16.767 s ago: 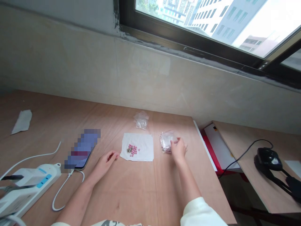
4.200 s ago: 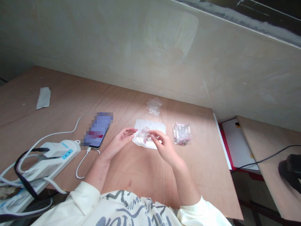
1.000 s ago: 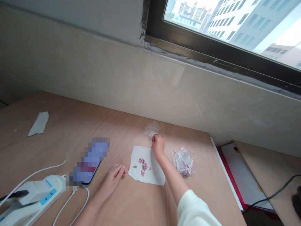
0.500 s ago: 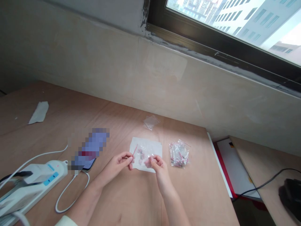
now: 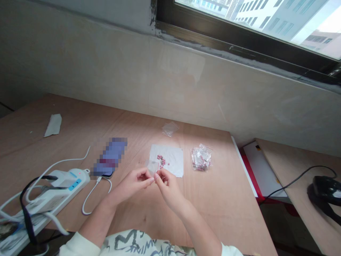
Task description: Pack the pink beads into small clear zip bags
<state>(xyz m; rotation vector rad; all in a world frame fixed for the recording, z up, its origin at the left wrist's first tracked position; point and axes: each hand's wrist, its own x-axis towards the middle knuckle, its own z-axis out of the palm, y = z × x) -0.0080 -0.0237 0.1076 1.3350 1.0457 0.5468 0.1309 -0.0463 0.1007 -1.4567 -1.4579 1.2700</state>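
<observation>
My left hand (image 5: 140,179) and my right hand (image 5: 166,181) meet at the fingertips over the near edge of a white paper sheet (image 5: 176,165). A small clear plastic bag (image 5: 152,166) is pinched in my left hand. My right hand's fingers are closed at the bag's edge, around something too small to make out. Small pink beads (image 5: 162,160) lie on the sheet just beyond the fingers, with a thin red strip near them. To the right sits a pile of clear bags with pink beads inside (image 5: 201,157).
Flat clear bags (image 5: 169,129) lie behind the sheet. On the left are a blurred phone (image 5: 110,156), a white power strip (image 5: 66,192) with cables, and a paper scrap (image 5: 53,125). A black object (image 5: 326,190) stands at the far right, below the window.
My hands have come together, my right hand moving left. The beads now show uncovered on the sheet, and the bag is at my left fingers. The view has shifted, showing my shirt.
</observation>
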